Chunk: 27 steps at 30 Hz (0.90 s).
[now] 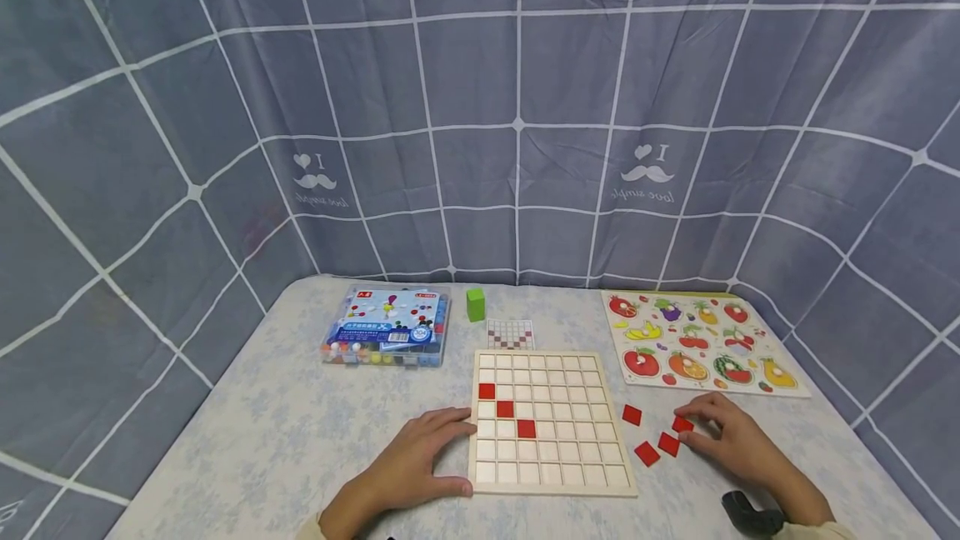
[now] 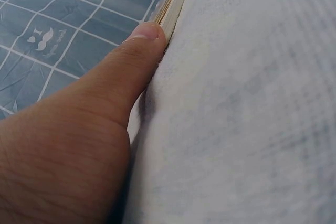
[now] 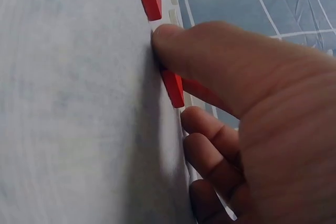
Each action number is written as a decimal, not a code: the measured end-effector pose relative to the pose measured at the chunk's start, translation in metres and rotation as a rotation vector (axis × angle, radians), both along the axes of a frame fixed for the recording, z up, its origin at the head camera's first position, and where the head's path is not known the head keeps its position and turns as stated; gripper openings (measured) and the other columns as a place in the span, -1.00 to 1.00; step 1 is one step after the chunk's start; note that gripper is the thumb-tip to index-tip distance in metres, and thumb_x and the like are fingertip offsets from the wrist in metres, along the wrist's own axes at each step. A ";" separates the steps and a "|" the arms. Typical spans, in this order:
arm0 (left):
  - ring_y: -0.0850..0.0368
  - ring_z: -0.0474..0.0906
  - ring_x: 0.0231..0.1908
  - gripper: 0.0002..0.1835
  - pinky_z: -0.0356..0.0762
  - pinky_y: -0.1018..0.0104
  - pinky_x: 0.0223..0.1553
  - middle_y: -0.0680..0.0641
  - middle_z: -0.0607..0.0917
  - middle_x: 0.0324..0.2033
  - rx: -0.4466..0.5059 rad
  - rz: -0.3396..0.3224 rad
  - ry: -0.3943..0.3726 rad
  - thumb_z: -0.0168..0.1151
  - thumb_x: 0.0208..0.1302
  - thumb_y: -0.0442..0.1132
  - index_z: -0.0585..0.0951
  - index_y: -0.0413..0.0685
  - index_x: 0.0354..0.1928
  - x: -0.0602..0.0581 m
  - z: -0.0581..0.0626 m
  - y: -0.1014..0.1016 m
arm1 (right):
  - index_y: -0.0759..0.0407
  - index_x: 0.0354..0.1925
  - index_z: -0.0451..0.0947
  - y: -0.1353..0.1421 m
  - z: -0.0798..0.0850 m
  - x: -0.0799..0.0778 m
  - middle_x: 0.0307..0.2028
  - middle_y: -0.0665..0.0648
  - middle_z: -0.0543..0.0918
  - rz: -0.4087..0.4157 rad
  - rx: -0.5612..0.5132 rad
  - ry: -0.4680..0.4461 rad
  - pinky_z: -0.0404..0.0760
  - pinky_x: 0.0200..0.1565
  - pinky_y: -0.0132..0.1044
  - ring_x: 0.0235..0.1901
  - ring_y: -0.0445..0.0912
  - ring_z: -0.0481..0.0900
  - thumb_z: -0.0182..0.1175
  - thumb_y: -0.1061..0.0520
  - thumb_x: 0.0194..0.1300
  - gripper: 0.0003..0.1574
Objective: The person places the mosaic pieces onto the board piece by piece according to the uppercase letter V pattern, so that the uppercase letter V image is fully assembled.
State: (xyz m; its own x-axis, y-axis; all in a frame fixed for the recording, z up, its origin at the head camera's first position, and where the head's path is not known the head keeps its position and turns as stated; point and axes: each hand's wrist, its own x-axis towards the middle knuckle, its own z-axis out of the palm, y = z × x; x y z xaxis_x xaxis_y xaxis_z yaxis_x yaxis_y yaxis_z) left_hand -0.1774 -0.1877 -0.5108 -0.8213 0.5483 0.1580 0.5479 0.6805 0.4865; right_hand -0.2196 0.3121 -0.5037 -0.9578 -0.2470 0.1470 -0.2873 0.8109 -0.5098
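A wooden grid board (image 1: 555, 490) lies on the table with three red square tiles (image 1: 527, 428) set diagonally in its cells. My left hand (image 1: 408, 461) rests at the board's left edge, thumb and fingers spread along it. In the left wrist view the thumb (image 2: 113, 72) presses against the board's side. To the board's right, my right hand (image 1: 731, 440) pinches a red tile (image 1: 682, 424) between thumb and index finger. Several loose red tiles (image 1: 647, 453) lie beside that hand. From the right wrist, the thumb (image 3: 210, 51) partly hides a tile (image 3: 173, 88) standing out from the cloth.
Behind the board lies a small pattern card (image 1: 511, 333), with a green block (image 1: 476, 305) close by. A clear plastic kit box (image 1: 386, 327) is at back left, a fruit puzzle board (image 1: 705, 344) at back right. A black object (image 1: 750, 517) sits by the right wrist.
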 end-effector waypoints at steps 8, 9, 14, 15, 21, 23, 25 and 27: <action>0.02 0.27 0.40 -0.19 0.29 -0.23 0.25 0.10 0.38 0.42 -0.002 -0.002 0.002 0.23 0.17 0.47 0.48 0.25 0.37 -0.001 0.000 -0.001 | 0.06 -0.07 0.77 0.000 -0.003 0.000 -0.13 0.00 0.55 0.008 0.012 0.047 0.60 -0.06 0.04 -0.10 0.00 0.54 0.55 0.09 0.10 -0.62; 0.01 0.27 0.40 -0.19 0.29 -0.23 0.25 0.10 0.38 0.42 -0.002 -0.002 -0.002 0.23 0.17 0.47 0.48 0.25 0.37 -0.001 0.000 0.000 | 0.08 -0.06 0.76 0.000 -0.003 0.000 -0.13 0.01 0.55 0.007 0.016 0.041 0.60 -0.06 0.06 -0.11 0.01 0.55 0.55 0.07 0.10 -0.60; 0.01 0.28 0.39 -0.19 0.29 -0.24 0.25 0.09 0.39 0.42 0.003 -0.011 -0.012 0.23 0.17 0.47 0.49 0.23 0.37 -0.001 0.000 0.001 | 0.14 -0.01 0.73 0.003 -0.002 0.002 -0.14 0.01 0.57 -0.015 0.033 0.006 0.61 -0.10 -0.01 -0.12 0.00 0.54 0.56 0.01 0.10 -0.51; 0.01 0.28 0.39 -0.20 0.29 -0.24 0.25 0.09 0.39 0.42 -0.001 -0.011 -0.011 0.22 0.17 0.47 0.49 0.24 0.37 -0.002 0.000 0.001 | 0.14 -0.01 0.73 0.004 -0.002 0.002 -0.15 0.00 0.56 -0.020 0.037 0.007 0.60 -0.13 -0.06 -0.14 -0.02 0.53 0.56 0.01 0.10 -0.52; 0.02 0.28 0.39 -0.20 0.30 -0.21 0.25 0.10 0.39 0.42 -0.010 -0.001 -0.007 0.21 0.17 0.48 0.49 0.25 0.36 -0.002 0.001 0.001 | 0.12 -0.09 0.77 0.004 -0.002 0.002 -0.24 -0.07 0.54 -0.038 0.022 0.034 0.50 -0.29 -0.30 -0.28 -0.17 0.42 0.54 0.09 0.12 -0.64; 0.02 0.28 0.39 -0.20 0.30 -0.22 0.24 0.10 0.39 0.42 -0.007 0.000 -0.020 0.21 0.17 0.48 0.49 0.25 0.36 -0.001 0.001 0.000 | 0.15 -0.10 0.77 0.004 -0.003 0.002 -0.27 -0.09 0.53 -0.042 0.009 0.022 0.46 -0.31 -0.32 -0.31 -0.20 0.39 0.53 0.09 0.13 -0.65; 0.01 0.28 0.39 -0.20 0.29 -0.23 0.24 0.10 0.38 0.42 -0.004 0.001 -0.033 0.21 0.18 0.48 0.49 0.25 0.36 0.000 0.001 0.000 | 0.18 -0.09 0.77 0.004 -0.004 0.001 -0.29 -0.10 0.52 -0.047 -0.005 0.006 0.43 -0.32 -0.32 -0.33 -0.21 0.36 0.51 0.09 0.15 -0.65; 0.02 0.27 0.39 -0.20 0.28 -0.24 0.25 0.10 0.38 0.42 -0.006 0.002 -0.042 0.20 0.18 0.49 0.48 0.26 0.37 0.000 0.002 0.000 | 0.19 -0.08 0.77 0.004 -0.005 0.001 -0.29 -0.10 0.52 -0.053 -0.014 0.000 0.42 -0.33 -0.32 -0.33 -0.20 0.35 0.51 0.09 0.16 -0.65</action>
State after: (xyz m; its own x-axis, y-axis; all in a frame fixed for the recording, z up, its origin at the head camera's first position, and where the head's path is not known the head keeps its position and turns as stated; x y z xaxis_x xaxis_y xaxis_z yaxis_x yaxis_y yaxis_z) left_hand -0.1772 -0.1876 -0.5093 -0.8280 0.5478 0.1199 0.5258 0.6842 0.5053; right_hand -0.2186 0.3165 -0.5084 -0.9697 -0.1934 0.1495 -0.2435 0.8181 -0.5210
